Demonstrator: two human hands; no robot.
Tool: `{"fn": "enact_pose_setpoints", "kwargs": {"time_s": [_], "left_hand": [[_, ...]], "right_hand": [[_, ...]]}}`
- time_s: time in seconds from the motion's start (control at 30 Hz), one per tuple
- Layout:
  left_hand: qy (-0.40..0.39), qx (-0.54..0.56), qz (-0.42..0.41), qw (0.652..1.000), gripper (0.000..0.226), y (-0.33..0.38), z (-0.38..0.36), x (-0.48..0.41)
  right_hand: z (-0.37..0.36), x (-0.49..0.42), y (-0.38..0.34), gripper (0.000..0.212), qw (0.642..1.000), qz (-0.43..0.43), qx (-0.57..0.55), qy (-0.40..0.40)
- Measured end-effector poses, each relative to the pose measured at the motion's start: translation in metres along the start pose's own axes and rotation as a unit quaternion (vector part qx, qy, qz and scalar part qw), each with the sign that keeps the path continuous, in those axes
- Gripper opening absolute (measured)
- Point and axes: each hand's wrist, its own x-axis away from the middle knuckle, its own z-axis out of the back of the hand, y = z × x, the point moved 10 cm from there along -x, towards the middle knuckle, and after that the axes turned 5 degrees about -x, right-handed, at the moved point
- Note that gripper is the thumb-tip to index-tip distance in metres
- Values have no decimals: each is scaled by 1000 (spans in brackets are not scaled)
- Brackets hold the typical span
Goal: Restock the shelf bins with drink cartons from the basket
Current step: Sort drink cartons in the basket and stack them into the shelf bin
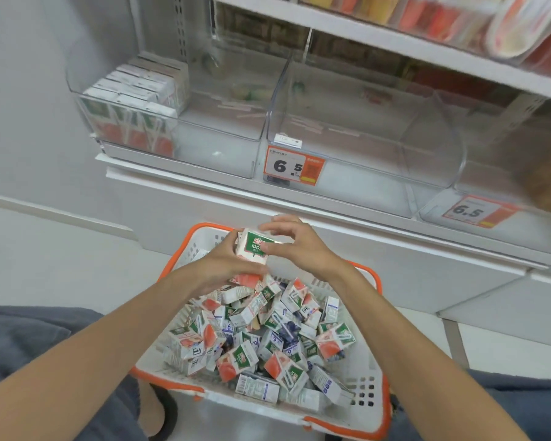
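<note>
Over the far rim of the basket [204, 229], head view only: left hand [218, 265] wraps a peach drink carton [253, 248] from the side. Right hand [299, 246] pinches its upper edge, fingers curled. Loose cartons [268, 338] lie heaped in the basket. Left shelf bin [86, 90] is partly stocked with upright rows.

Judgement: carton light, stiff-walled yet crushable; glossy faces may slip. Grip opposing flat faces, not corners.

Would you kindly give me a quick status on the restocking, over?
Left hand and right hand grip one carton over basket. Left bin part stocked. Nothing blocks the bins.
</note>
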Motion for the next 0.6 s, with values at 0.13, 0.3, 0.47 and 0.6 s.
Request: {"fn": "enact_pose_setpoints", "kwargs": {"time_s": [0.13,0.3,0.47,0.6], "left_hand": [[35,-86,-68,993,120,40,16,12],[119,-134,-199,964,129,124,51,37],[224,-254,-304,891,125,216,129,53],[322,-464,-263,782,116,230,202,35]], "right_hand": [[-22,-3,-22,74,995,-38,-7,-97],[-16,-31,-107,62,997,45,24,-52],[9,-76,-193,54,986,149,-32,73],[20,-131,-222,65,968,187,-41,164]]}}
